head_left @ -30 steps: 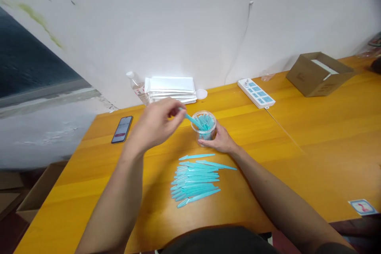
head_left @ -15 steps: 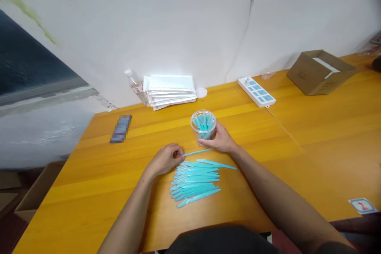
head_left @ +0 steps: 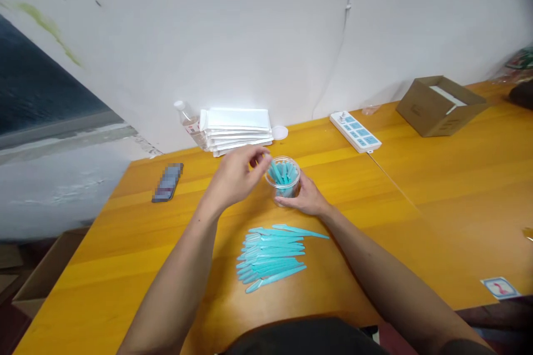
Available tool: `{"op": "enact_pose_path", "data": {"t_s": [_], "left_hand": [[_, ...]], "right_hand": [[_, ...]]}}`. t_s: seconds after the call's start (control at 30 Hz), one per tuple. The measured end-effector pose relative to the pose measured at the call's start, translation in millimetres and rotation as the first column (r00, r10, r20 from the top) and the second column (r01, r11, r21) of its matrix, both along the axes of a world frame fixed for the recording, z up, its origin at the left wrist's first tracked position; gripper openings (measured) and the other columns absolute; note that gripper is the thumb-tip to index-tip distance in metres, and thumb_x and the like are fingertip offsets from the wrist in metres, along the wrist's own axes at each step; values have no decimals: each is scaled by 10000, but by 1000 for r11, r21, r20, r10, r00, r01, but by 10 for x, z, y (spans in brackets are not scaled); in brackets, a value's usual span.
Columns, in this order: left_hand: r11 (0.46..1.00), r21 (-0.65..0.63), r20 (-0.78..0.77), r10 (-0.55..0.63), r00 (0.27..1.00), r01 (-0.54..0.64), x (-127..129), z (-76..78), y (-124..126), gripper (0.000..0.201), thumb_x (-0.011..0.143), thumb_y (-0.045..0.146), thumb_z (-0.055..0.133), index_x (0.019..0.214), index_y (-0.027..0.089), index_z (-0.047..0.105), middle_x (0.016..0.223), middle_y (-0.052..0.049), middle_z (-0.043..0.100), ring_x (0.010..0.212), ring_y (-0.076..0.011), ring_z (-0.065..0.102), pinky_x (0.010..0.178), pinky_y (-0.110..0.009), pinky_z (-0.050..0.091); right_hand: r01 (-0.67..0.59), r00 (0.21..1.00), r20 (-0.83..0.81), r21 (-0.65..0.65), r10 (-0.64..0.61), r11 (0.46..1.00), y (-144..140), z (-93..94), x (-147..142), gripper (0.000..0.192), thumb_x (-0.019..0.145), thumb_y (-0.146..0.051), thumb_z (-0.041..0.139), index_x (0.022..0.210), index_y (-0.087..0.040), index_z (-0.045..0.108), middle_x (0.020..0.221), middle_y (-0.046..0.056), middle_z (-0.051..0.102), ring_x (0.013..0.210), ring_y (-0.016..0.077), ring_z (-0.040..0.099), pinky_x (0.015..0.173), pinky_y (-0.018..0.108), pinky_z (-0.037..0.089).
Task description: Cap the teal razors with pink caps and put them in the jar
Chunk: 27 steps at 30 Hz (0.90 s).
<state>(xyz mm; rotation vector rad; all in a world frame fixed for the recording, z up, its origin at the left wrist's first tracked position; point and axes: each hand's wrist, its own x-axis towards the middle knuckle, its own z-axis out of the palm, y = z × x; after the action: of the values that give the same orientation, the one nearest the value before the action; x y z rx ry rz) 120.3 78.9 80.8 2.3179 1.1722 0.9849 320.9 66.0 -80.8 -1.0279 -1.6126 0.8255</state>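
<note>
A small round clear plastic jar (head_left: pixel 283 177) stands upright a little behind the middle of the yellow-orange wooden tabletop (head_left: pixel 437 205), open at the top and packed with slim turquoise plastic sticks (head_left: pixel 283 172) that stand on end and poke up to its rim. The right hand (head_left: pixel 306 198) wraps the jar's near and right side, fingers curled against the wall, holding it steady on the wood. The left hand (head_left: pixel 235 177) hovers at the jar's left rim with thumb and fingertips pinched together at the tops of the sticks; whether they actually grip one cannot be told, since the fingers cover the spot. Nearer the front edge, between the two forearms, a loose row of the same turquoise sticks (head_left: pixel 272 255) lies flat, mostly side by side and pointing left to right, with one or two slanting off at the far right end. Against the back edge, just behind the jar, sits a stack of flat white packets (head_left: pixel 237 127), with a clear plastic bottle (head_left: pixel 189 119) touching its left end and a small white round lid (head_left: pixel 280 132) at its right. A dark phone (head_left: pixel 167 182) lies toward the left edge, a white power strip (head_left: pixel 355 132) lies right of the stack, and an open brown cardboard box (head_left: pixel 441 105) stands near the far right corner. A small printed sticker (head_left: pixel 498 287) marks the front right edge.
</note>
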Motion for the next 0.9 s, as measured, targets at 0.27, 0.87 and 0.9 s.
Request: {"op": "enact_pose_path", "data": {"t_s": [0.27,0.87,0.9], "left_hand": [[898,-430,-216,-200,956,91,-180,-1047,-445,179,884,357,642,887,220,758,811,-7,682,711,-139,596,649,-242,428],[960,117,194,230,954,-256,-482,151,-247,198,906,348,655,1047,218,706,874,-25,696,753,-143,632,699,-258,498],[963,165,113,199,974,-215,-384,244,-187,184,915,341,641,1032,218,713,875,-26,693,762,-147,630,718,-265,497]], "right_hand": [[19,1000,2,-9,-19,1000,11,-30,-6,819,652,-420,863,1356,-193,512,1265,106,657,1140,275,638,1033,417,494],[-11,999,-33,-28,10,1000,1,-19,-14,856,662,-402,856,1405,-204,481,1339,109,626,1212,280,606,1084,432,460],[-12,1000,-29,-23,12,1000,0,-16,-14,865,664,-402,855,1414,-206,472,1352,107,619,1223,278,600,1093,432,453]]}}
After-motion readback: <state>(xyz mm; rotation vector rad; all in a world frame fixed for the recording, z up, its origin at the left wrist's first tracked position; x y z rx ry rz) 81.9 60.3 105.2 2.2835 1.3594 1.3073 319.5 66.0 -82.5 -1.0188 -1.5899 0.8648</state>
